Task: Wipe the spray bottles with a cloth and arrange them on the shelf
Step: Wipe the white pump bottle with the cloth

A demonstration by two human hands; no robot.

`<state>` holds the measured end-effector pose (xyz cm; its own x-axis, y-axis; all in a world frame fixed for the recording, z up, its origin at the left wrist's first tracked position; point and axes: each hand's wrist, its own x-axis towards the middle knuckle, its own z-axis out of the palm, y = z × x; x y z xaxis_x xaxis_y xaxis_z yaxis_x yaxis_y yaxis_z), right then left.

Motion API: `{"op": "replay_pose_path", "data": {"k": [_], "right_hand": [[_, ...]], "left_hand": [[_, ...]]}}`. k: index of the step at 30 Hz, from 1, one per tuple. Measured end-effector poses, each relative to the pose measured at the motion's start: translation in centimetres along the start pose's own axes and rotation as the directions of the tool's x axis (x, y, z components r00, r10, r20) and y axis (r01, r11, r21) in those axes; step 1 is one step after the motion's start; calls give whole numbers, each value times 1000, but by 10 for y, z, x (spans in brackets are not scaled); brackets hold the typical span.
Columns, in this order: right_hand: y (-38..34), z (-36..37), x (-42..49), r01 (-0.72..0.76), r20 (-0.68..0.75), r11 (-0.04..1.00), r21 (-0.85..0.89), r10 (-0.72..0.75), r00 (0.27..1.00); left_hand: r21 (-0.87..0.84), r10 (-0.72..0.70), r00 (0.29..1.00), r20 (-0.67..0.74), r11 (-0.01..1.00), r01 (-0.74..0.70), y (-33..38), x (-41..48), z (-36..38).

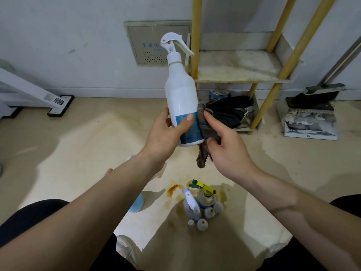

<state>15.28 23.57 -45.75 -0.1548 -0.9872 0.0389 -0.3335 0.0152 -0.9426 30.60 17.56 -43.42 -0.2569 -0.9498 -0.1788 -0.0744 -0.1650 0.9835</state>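
**A:** Where does the bottle sit in your hands?

**B:** Your left hand (164, 137) grips the white spray bottle (180, 94) at its lower end. Your thumb lies across the blue label and your fingers curl round behind. The bottle is held up off the floor, trigger head on top, with the top leaning a little to the left.

**A:** And your right?

**B:** Your right hand (226, 145) pinches a grey-brown cloth (203, 157) and presses it against the bottle's right side, just beside your left thumb. A tail of the cloth hangs below the bottle's base.

**A:** Where is the shelf?

**B:** The shelf (240, 80) with yellow posts stands against the wall, beyond the bottle and to its right. Its pale middle board is stained. A dark bundle (228, 112) lies on the bottom tier, right behind your right fingertips.

**A:** Any other bottles?

**B:** A cluster of small bottles (203, 216) stands on the floor between your forearms, well below the one you hold. One of them has a yellow and green trigger (203, 186). A dustpan (310, 124) rests by the wall, right of the shelf.
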Motion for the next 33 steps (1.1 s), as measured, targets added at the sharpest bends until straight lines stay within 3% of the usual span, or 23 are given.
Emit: {"op": "replay_pose_path", "data": {"k": [3, 6, 10, 19, 28, 33], "right_hand": [[1, -5, 5, -33, -41, 999, 12, 34, 999], [5, -9, 11, -51, -45, 999, 12, 51, 998], [2, -9, 10, 2, -38, 999, -50, -3, 999], [-13, 0, -10, 303, 47, 922, -242, -300, 953], [-13, -6, -6, 203, -3, 978, 51, -203, 979], [-15, -8, 0, 155, -72, 977, 147, -146, 987]], "left_hand": [[-79, -52, 995, 87, 995, 59, 3, -1, -2], [-34, -4, 985, 173, 999, 10, 0, -3, -6], [-11, 35, 987, 158, 999, -34, -4, -2, -5], [-152, -23, 994, 103, 988, 38, -6, -1, -1], [-325, -111, 977, 183, 931, 166, -2, -6, 2], [-351, -86, 981, 176, 925, 144, -2, -8, 0]]}}
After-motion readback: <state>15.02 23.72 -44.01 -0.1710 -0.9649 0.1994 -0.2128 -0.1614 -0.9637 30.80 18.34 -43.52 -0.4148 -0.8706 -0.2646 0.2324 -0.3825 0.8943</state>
